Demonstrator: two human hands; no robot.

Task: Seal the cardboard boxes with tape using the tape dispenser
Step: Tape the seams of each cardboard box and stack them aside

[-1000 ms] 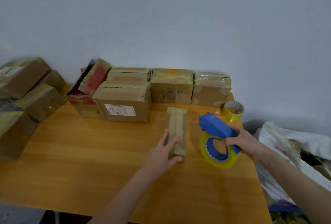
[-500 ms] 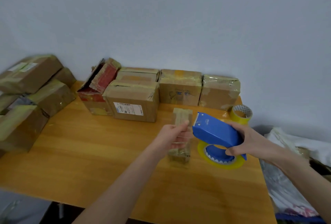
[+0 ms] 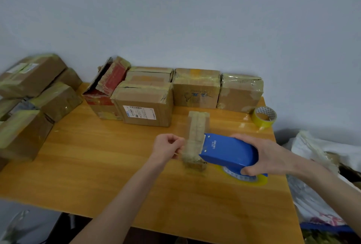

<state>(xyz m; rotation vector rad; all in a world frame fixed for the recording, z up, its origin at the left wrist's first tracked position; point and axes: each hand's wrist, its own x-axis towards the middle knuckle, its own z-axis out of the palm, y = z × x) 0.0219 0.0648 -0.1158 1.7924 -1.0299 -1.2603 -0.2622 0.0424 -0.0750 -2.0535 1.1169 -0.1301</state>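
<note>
On the near part of the yellow-brown wooden table (image 3: 97, 156), the left hand (image 3: 168, 146) has its fingers curled and pinches a thin strip of clear tape (image 3: 183, 146), just left of the small long cardboard box (image 3: 197, 126). On the other side of that box, the right hand (image 3: 267, 156) holds the blue plastic tape dispenser (image 3: 228, 152) tight, and its front touches the box. Farther back, a yellow roll of tape (image 3: 263, 117) sits at the right, and a row of taped brown cardboard boxes (image 3: 196, 91) stands by the wall.

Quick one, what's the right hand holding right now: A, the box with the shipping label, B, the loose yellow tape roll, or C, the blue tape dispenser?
C: the right hand grips the blue tape dispenser over the small narrow box, while the left hand pinches the tape end.
</note>
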